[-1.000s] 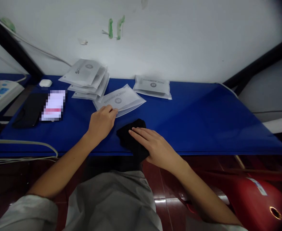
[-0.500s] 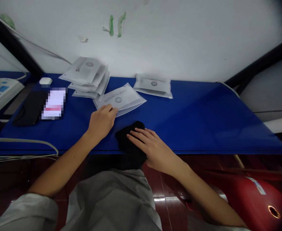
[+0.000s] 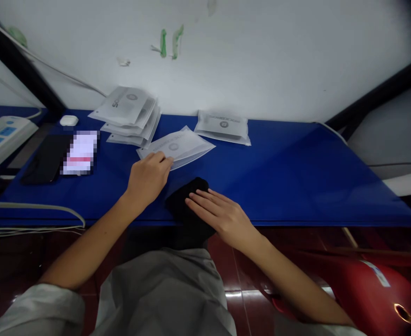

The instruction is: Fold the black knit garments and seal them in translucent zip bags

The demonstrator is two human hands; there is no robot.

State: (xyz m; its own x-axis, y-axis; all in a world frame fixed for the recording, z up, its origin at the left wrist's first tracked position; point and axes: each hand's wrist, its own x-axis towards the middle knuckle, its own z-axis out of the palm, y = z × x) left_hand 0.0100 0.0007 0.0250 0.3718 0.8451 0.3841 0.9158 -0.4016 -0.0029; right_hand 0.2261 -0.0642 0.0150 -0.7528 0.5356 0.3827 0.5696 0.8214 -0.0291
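Note:
My left hand [image 3: 149, 179] is closed, its curled fingers gripping the near edge of a frosted white plastic pouch [image 3: 180, 142] printed with a round logo. The pouch lies flat and its open-looking lower edge faces me. My right hand [image 3: 228, 217] lies flat with fingers stretched out and close together on a folded black cloth item [image 3: 187, 205]. That cloth sits at the front edge of the blue table and hangs over toward my lap; its exact kind cannot be made out. The right thumb is hidden.
Several similar pouches [image 3: 124, 107] are stacked at the back left, and a filled pouch [image 3: 223, 126] lies against the wall. Further left are a black phone [image 3: 46, 158], a blurred-out lit phone [image 3: 81, 151], a white earbud case [image 3: 68, 121] and a power strip [image 3: 2, 137]. A red stool [image 3: 377, 289] stands below right.
My right hand's fingers have drawn closer together and flattened on the black cloth, which has shifted slightly left. My left hand keeps its place at the pouch.

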